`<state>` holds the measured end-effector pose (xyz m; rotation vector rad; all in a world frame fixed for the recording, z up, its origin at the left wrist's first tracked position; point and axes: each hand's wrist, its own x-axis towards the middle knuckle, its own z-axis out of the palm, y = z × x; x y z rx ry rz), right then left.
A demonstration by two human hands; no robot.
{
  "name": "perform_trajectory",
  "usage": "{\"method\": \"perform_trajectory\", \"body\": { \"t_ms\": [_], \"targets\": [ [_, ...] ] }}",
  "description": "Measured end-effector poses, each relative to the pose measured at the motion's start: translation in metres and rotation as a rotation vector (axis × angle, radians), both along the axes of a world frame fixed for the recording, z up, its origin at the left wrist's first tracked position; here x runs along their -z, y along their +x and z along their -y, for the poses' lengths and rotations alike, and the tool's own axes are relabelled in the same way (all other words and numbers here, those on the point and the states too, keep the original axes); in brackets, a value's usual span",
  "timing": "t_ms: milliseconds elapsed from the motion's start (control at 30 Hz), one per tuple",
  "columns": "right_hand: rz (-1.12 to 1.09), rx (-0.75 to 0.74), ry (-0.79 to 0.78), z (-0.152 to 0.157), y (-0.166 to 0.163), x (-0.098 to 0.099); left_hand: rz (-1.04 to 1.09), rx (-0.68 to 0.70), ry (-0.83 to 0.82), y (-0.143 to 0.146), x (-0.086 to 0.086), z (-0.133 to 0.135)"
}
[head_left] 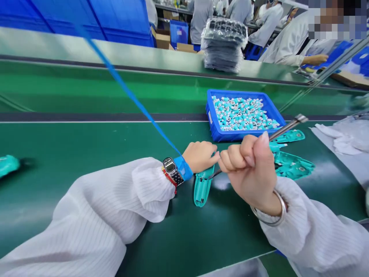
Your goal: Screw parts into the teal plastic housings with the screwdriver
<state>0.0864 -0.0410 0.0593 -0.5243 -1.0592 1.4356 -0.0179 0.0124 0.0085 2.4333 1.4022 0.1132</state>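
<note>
So my left hand (200,157) is curled over the far end of a teal shell (201,194), holding it against the tabletop (100,142); the fingertips are hidden, so can't tell exactly how they grip. The shell's lying right between my hands, hollow side up, near end poking out toward me. My right hand (252,169) is closed in a fist around a metal tool (288,127), thick end sticking up past the thumb, thin end down at the shell. Can't tell if that tip is actually touching.

Left wrist has a watch (170,165) and a blue strap (184,169) with its cord running up and left. Just past the right fist there are more teal pieces (295,166), then a blue bin (245,135) full of small teal-and-white parts (242,113). Another teal part (8,165) sits at far left. Farther back: a stack of plastic-wrapped trays (223,46) and co-workers in white coats (288,40).
</note>
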Motion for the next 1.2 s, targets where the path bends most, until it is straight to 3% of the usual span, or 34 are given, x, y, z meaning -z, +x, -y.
{"method": "perform_trajectory", "body": {
  "t_ms": [167,533,700,967,1200],
  "targets": [
    [0.054,0.049,0.065,0.001,-0.005,0.007,0.028,0.034,0.034,0.004,-0.001,0.003],
    [0.113,0.084,-0.001,-0.003,-0.01,0.013,0.057,0.053,0.028,0.004,0.001,0.001],
    [0.102,0.049,0.023,-0.002,-0.011,0.015,0.067,0.072,-0.004,0.005,-0.006,0.004],
    [0.182,0.196,0.177,0.005,-0.015,0.028,0.027,0.103,-0.028,0.01,-0.015,0.01],
    [0.131,0.153,0.231,0.008,-0.013,0.033,0.03,0.077,0.074,0.01,-0.007,0.009]
  ]
}}
